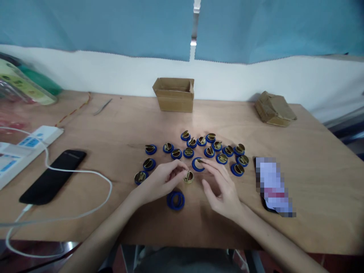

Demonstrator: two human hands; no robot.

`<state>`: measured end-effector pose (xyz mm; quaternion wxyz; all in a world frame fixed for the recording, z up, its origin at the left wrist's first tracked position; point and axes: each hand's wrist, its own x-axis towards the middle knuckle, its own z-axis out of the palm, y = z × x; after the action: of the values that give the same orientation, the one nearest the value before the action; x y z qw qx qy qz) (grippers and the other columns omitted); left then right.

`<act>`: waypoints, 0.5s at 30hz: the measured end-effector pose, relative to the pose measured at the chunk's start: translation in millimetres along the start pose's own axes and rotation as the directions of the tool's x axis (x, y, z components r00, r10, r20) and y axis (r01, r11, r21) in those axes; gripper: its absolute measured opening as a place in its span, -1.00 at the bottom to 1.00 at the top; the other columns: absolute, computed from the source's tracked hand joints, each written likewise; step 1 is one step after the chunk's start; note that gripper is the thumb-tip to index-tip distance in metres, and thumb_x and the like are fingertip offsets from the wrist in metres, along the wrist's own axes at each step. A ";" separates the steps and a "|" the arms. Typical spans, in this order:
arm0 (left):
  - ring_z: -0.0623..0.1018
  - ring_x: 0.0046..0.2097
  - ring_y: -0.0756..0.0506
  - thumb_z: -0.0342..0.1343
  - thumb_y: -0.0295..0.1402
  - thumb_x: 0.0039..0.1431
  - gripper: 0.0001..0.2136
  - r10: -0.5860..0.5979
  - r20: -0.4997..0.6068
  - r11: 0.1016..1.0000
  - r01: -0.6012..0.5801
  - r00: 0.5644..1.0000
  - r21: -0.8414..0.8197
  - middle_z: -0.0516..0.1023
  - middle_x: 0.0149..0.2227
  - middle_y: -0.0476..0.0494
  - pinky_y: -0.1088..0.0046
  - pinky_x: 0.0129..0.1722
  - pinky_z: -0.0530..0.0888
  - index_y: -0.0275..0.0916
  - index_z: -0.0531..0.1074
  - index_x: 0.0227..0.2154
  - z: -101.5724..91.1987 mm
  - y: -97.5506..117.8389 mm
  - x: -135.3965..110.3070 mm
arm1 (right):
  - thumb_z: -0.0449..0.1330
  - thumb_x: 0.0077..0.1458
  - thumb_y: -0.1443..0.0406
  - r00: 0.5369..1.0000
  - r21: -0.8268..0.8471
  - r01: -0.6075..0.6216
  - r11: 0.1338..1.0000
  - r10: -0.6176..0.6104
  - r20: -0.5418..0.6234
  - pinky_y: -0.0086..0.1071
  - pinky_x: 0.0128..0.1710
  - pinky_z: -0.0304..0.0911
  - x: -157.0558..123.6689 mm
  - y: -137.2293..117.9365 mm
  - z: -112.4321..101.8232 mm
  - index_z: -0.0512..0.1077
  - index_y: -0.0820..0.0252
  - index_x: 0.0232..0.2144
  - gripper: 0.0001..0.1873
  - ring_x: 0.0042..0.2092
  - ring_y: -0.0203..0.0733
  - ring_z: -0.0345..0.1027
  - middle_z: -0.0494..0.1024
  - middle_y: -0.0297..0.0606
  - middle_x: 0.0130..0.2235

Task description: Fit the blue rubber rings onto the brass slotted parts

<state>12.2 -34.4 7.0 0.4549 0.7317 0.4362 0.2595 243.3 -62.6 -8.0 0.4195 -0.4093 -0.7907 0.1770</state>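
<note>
My left hand is closed in a pinch, thumb and forefinger at the raised part of a round gold metal piece low over the table. My right hand is open, thumb apart from the stretched fingers. Its fingertips reach the right edge of a blue ring with a pale centre, partly covering it. Nearer the table's front edge lie loose blue rings, overlapping each other. Around and beyond both hands sit several gold pieces in blue rings, many with an upright or tilted gold flap.
At the back stands an open cardboard box; a crumpled one lies back right. A phone is on the right. Leftward are a black phone, white cable, power strip and tweezers.
</note>
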 end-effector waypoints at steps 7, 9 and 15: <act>0.61 -0.18 -0.07 0.10 -0.19 0.34 -0.75 -0.124 -0.270 0.918 0.008 0.955 -0.396 0.64 -0.16 -0.14 0.44 -0.18 0.55 -0.22 0.51 -0.09 20.8 0.1 5.1 | 0.14 0.09 0.54 0.973 0.022 0.224 0.974 -0.225 0.045 0.02 0.15 0.39 -5.6 -9.1 -0.2 0.20 0.34 0.31 -0.28 0.24 0.13 0.32 0.41 0.10 0.22; 0.63 -0.18 -0.09 0.14 -0.17 0.30 -0.73 -0.171 -0.225 0.867 0.038 0.959 -0.497 0.66 -0.16 -0.15 0.43 -0.19 0.57 -0.24 0.54 -0.09 20.6 2.1 5.7 | 0.14 0.10 0.54 0.964 0.011 0.256 0.967 -0.256 0.072 0.04 0.14 0.41 -6.4 -10.2 1.2 0.18 0.37 0.33 -0.27 0.24 0.14 0.31 0.40 0.13 0.23; 0.66 -0.09 -0.11 0.32 -0.28 0.15 -0.67 -0.203 -0.147 0.754 0.059 0.968 -0.655 0.69 -0.11 -0.17 0.40 -0.07 0.59 -0.24 0.54 -0.04 22.1 -2.0 5.7 | 0.13 0.12 0.53 0.955 0.007 0.246 0.969 -0.243 0.171 0.09 0.17 0.42 -6.5 -6.6 3.0 0.12 0.26 0.38 -0.22 0.28 0.11 0.29 0.41 0.03 0.27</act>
<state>31.3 -38.7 -4.9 0.6474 0.4664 0.4159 0.4363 239.6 -71.5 -9.0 0.3660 -0.2947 -0.8695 0.1524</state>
